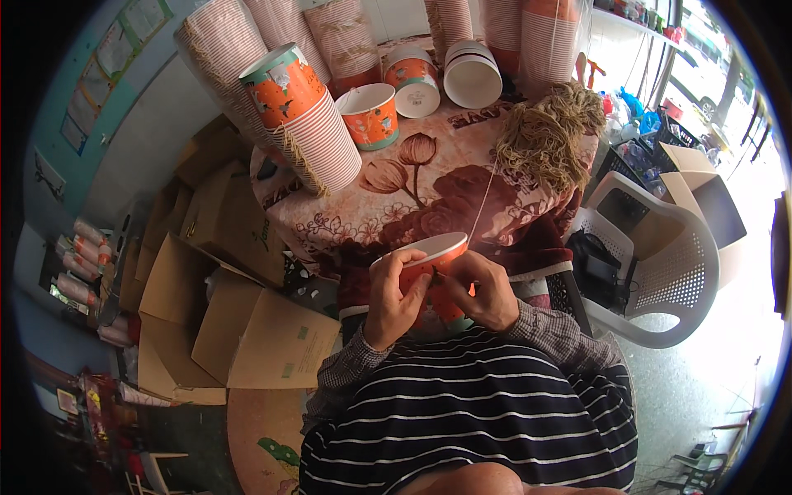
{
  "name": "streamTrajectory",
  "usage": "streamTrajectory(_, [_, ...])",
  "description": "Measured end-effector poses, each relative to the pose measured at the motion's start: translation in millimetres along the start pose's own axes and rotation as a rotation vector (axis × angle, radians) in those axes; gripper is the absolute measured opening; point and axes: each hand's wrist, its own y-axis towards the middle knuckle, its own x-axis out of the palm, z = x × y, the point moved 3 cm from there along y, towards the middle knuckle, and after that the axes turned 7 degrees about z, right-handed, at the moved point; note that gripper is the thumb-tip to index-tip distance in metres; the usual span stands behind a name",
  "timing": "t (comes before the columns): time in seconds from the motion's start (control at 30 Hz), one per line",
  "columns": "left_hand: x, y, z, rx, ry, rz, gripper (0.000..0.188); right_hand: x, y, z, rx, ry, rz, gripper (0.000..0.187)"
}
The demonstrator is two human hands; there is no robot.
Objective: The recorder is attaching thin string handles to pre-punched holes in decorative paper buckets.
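Observation:
An orange paper tub [436, 312] with a pale rim and a green lower band sits tilted in front of my lap. My left hand [396, 299] grips it, its fingers over the rim and the thumb on the outer wall. My right hand [483, 290] is closed in a pinch against the tub's near side. A thin string [485, 196] runs down from a tangled heap of tan string [549, 128] to my right fingers. Something small and dark [438, 271] shows between the two hands; its kind is unclear.
A flowered cloth covers the round table [371, 219]. On it stand a tall stack of paper tubs [309, 136], a single tub [371, 117], two more short stacks and several wrapped stacks behind. Open cardboard boxes [272, 346] lie left; a white plastic chair [693, 272] holding a black bag stands right.

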Motion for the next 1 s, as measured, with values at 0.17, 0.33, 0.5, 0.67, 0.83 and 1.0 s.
streamTrajectory(0.17, [-0.9,-1.4,-1.0,-0.027,0.007,-0.002,0.037,-2.3,-2.0,3.4,-0.068,-0.061,0.057,0.011])
streamTrajectory(0.33, [-0.7,-2.2,-0.8,-0.019,0.014,0.016,0.037,-2.4,-1.3,1.0,-0.089,-0.053,0.069,0.011])
streamTrajectory(0.5, [-0.3,-2.0,3.3,0.011,0.008,0.026,0.038,-1.5,-1.3,2.6,-0.089,-0.073,0.072,0.011])
streamTrajectory(0.67, [0.5,-1.7,5.8,0.01,0.016,0.015,0.039,-2.0,0.6,-2.7,-0.081,-0.067,0.075,0.011])
streamTrajectory(0.83, [0.2,-1.9,6.8,0.007,0.0,0.014,0.039,-1.2,0.5,0.8,-0.069,-0.075,0.066,0.011])
streamTrajectory(1.0, [0.8,-1.4,7.9,0.019,-0.001,0.012,0.039,-2.5,2.8,-0.2,-0.102,-0.134,0.067,0.014])
